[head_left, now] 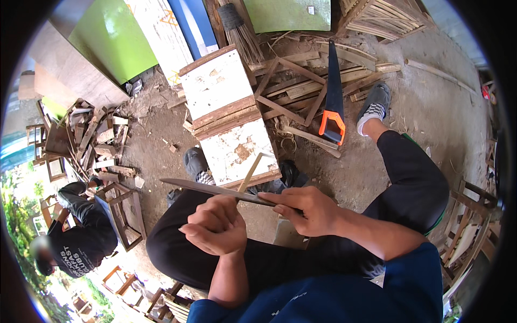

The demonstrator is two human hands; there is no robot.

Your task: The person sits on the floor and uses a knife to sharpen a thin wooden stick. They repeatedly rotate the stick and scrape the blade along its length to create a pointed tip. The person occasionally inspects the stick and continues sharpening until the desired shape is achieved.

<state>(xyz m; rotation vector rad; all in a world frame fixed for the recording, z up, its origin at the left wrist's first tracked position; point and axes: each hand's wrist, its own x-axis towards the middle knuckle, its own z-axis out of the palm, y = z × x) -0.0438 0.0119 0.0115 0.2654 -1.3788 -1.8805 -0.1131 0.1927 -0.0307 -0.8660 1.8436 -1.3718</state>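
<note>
A long, tapered grey metal blade (207,188) lies across in front of me, its narrow tip pointing left. My right hand (309,211) pinches its right end between thumb and fingers. Whether it is a knife or a file, I cannot tell. My left hand (216,226) is closed in a fist just below the blade. A thin pale wood strip (252,171) slants up from beside that fist, crossing the blade; its lower end is hidden at the hand. Beyond both hands stands a low wooden bench (237,153) with chipped white panels and brown slats.
An orange-handled handsaw (334,89) leans on scrap wood (293,89) ahead to the right. A stick broom (239,32) stands at the back. More offcuts (91,137) are heaped on the left, near a co-worker (81,237) beside a wooden frame (125,215).
</note>
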